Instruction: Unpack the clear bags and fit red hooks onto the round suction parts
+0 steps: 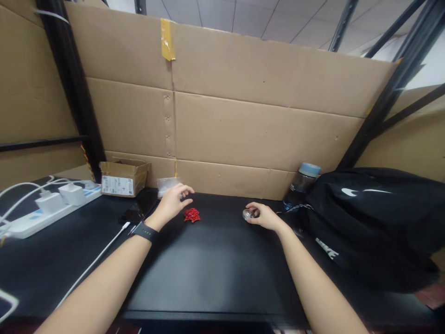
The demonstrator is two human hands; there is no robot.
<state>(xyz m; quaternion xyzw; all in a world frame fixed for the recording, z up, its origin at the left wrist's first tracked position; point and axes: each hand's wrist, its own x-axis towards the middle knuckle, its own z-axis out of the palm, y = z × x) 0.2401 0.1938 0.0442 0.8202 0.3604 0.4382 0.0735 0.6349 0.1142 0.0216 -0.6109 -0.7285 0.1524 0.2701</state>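
Head view: black table [208, 273] before a cardboard wall [243, 134], ceiling [236, 16] above.

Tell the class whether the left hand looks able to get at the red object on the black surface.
Probably yes: the left hand is close beside the red object, thumb and fingertips apart, and nothing visible covers the object or stands between them.

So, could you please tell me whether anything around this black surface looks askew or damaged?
The small cardboard box at the back left looks somewhat crumpled, its open rim uneven. The red clump beside the left hand looks tangled. No spill is visible.
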